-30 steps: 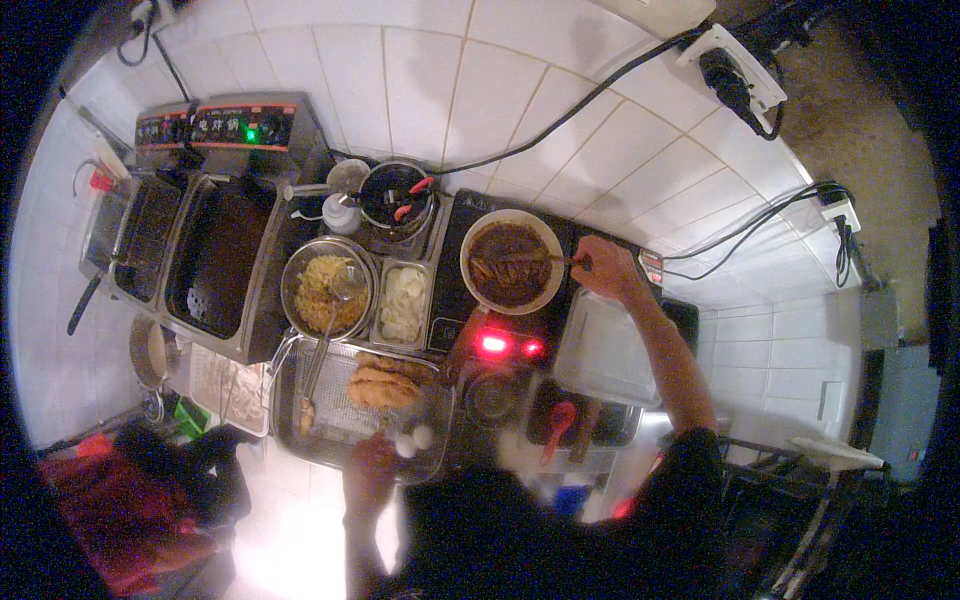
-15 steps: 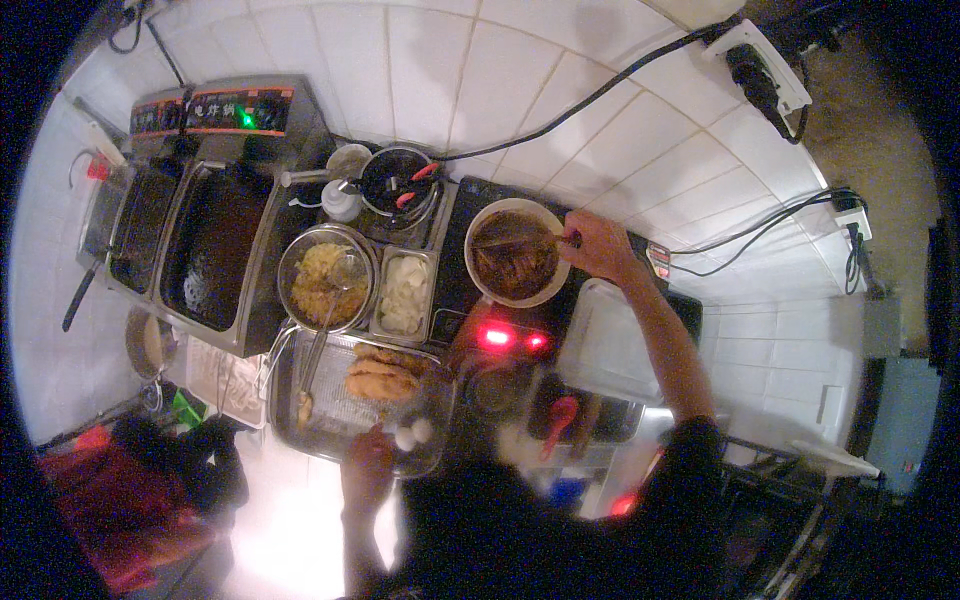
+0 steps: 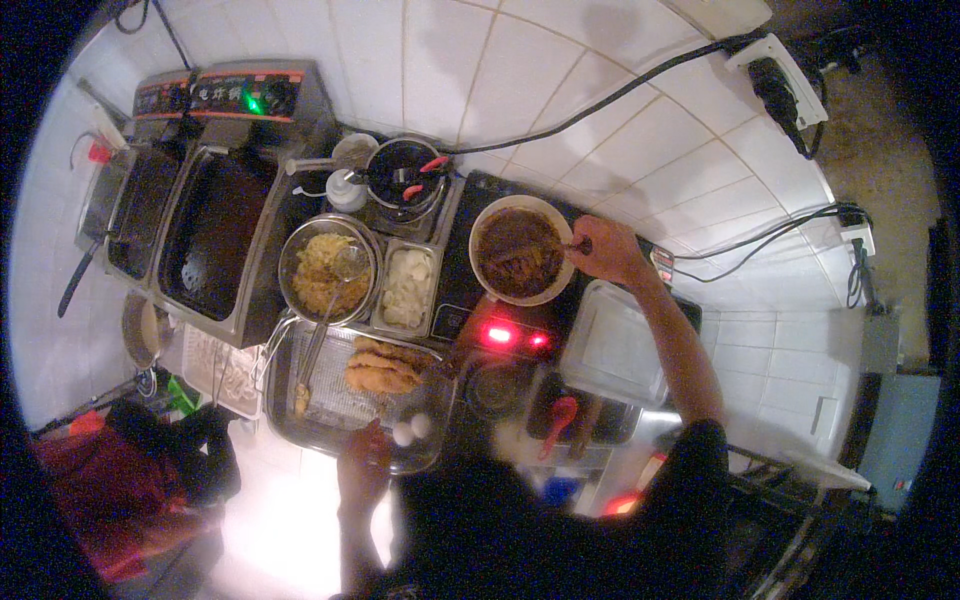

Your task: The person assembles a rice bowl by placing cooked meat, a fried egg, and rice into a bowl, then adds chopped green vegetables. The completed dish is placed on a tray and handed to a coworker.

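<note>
A pale round pot (image 3: 562, 213) of dark brown sauce with pieces in it stands on a black cooktop. At its right rim my right hand (image 3: 607, 250) is closed around the dark handle of a stirring utensil (image 3: 580, 245). The utensil's working end is sunk in the sauce and hidden. My left hand (image 3: 364, 462) is at the front edge of a metal tray (image 3: 283, 425), its fingers dim and partly hidden. In the tray lie breaded fried pieces (image 3: 385, 372), two white eggs (image 3: 411, 430) and metal tongs (image 3: 310, 365).
Behind the tray stand a bowl of yellow and orange shreds (image 3: 330, 265) and a pan of white pieces (image 3: 406, 285). A deep fryer (image 3: 240, 250) is at left. A clear-lidded container (image 3: 612, 335) and a red spoon (image 3: 562, 412) lie right. Someone in dark red (image 3: 100, 490) is lower left.
The utensil in the pot has shifted, and less of it shows above the sauce. My left hand stays by the tray. An arm of the other person has come into view.
</note>
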